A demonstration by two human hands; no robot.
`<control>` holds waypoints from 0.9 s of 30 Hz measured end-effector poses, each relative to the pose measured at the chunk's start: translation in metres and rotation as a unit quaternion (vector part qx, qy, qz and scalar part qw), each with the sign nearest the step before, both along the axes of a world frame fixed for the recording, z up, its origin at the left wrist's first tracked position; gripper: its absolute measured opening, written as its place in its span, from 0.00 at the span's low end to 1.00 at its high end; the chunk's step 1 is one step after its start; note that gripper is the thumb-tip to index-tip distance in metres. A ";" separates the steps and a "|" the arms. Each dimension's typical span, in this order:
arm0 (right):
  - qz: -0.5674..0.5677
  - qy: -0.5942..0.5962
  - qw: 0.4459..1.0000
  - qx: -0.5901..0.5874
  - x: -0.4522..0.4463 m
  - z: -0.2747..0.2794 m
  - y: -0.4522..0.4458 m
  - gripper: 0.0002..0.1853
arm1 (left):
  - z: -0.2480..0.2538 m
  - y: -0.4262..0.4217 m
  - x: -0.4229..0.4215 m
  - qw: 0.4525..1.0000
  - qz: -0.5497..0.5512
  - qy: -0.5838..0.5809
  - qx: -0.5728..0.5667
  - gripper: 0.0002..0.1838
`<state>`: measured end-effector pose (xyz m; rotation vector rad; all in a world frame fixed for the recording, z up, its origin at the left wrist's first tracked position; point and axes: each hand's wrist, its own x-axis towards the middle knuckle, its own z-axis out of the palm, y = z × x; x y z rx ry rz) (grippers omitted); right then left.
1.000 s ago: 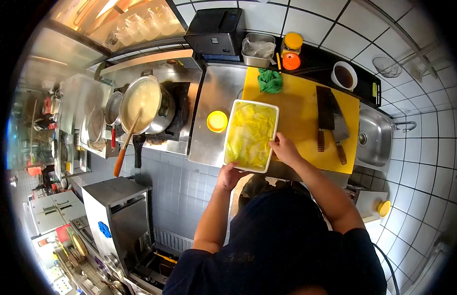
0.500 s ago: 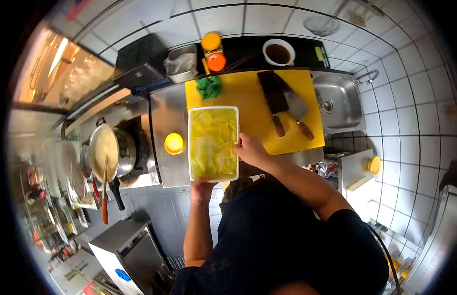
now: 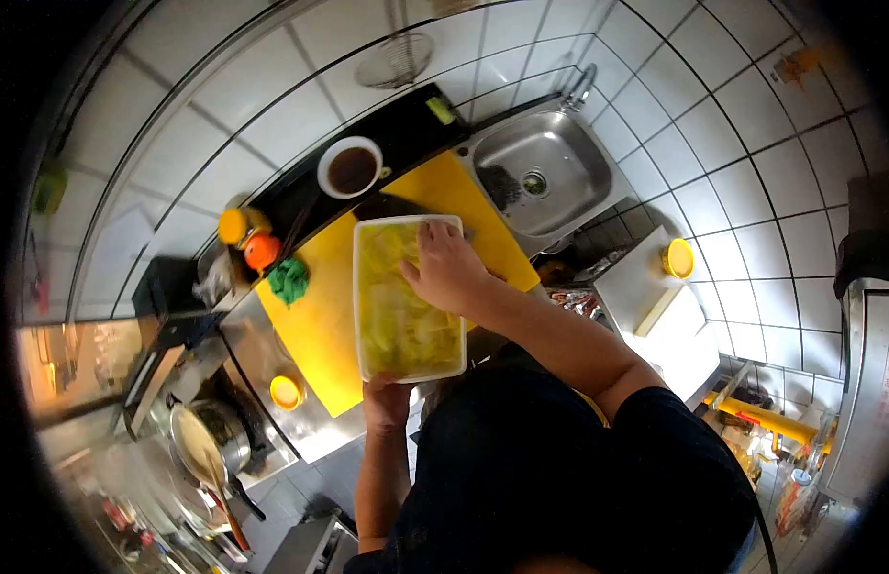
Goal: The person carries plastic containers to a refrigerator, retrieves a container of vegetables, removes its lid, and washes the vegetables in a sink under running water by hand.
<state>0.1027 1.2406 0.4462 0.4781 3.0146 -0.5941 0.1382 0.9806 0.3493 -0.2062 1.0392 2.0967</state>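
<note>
White tray: centre of the frame, its rim [image 3: 359, 301] overlapping the yellow board [image 3: 315, 330] in view; whether it rests there or is held above cannot be determined.
Tray's long axis: close to vertical in the frame, short ends at top and bottom.
Tray contents: yellow-green leaves [image 3: 397, 325], slightly blurred.
Governing relation: the leaves extend beneath the right hand [image 3: 449, 273] and away to its lower left; that hand is the nearer to them, the left hand [image 3: 387, 402] being at the tray's lower end.
Right grip: released, thumb apart from the fingers, nothing seen between them; contact with the leaves cannot be confirmed.
Right hand pose: back upward, fingers towards the upper rim, forearm entering from the lower right across the tray's right side.
Left grip: grasping the tray at its lower left corner, fingers hidden underneath.
Left arm pose: forearm near vertical, rising from the bottom of the frame.
Upper surroundings: bowl of dark liquid [image 3: 351, 167] above the tray; sink [image 3: 559, 182] to the upper right.
Left surroundings: green cloth [image 3: 288, 280] on the board; small yellow cup [image 3: 286, 392] on the metal bench [image 3: 256, 340].
</note>
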 end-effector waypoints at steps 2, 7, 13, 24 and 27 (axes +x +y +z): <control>-0.026 0.016 0.999 0.036 0.004 -0.010 0.033 0.36 | -0.012 0.028 -0.003 0.999 -0.026 -0.014 0.017 0.32; -0.112 -0.016 0.993 -0.036 0.009 -0.043 0.113 0.37 | 0.023 0.133 -0.011 0.994 -0.020 -0.103 -0.033 0.35; -0.169 -0.019 0.984 -0.055 0.017 -0.077 0.192 0.36 | -0.001 0.216 -0.015 0.989 -0.040 -0.131 -0.052 0.32; -0.223 -0.003 0.961 -0.163 0.015 -0.129 0.276 0.40 | -0.051 0.288 -0.033 0.984 -0.111 -0.112 -0.087 0.36; -0.250 -0.005 0.948 -0.195 0.012 -0.140 0.289 0.37 | -0.057 0.298 -0.037 0.978 -0.144 -0.096 -0.119 0.36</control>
